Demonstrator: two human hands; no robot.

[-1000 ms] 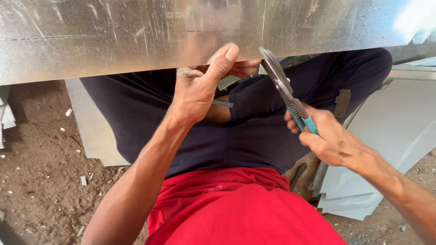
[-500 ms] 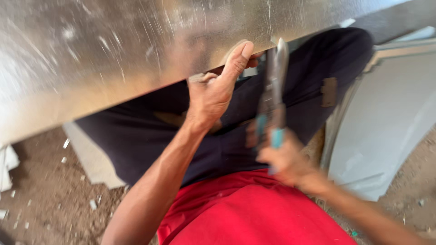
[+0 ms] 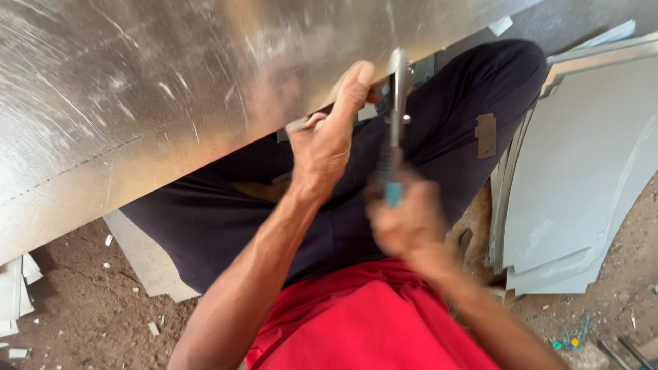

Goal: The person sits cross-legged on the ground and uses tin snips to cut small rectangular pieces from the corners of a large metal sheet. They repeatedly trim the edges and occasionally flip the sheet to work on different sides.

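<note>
Since the earlier frame, the teal-handled metal tin snips point(image 3: 395, 123) are seen to have been swung upright, with the blades now brought to the lower edge of the large scratched galvanised steel sheet point(image 3: 171, 89), and the sheet has been tilted down to the left. The right hand point(image 3: 404, 223) is clamped around the teal grip; it is blurred, so finger detail cannot be told. The left hand point(image 3: 325, 140) is closed on the sheet's edge just beside the blades, thumb pressed flat on the upper face.

Risks are judged as follows. The left thumb lies very near the cutting line, and a slip of the blades could catch it. The cut edge is expected to be sharp, and bare skin is exposed along it. The sheet is held over the lap only, so flexing or sliding under blade pressure could throw the cut off line.

The sheet is thin, glossy and heavily scuffed, with a faint dotted line across it. Dark trousers point(image 3: 226, 212) and a red shirt point(image 3: 370, 322) are worn. Curved pale grey sheet offcuts point(image 3: 582, 185) are stacked at the right on the brown earth floor point(image 3: 82, 308), where small white scraps are scattered.
</note>
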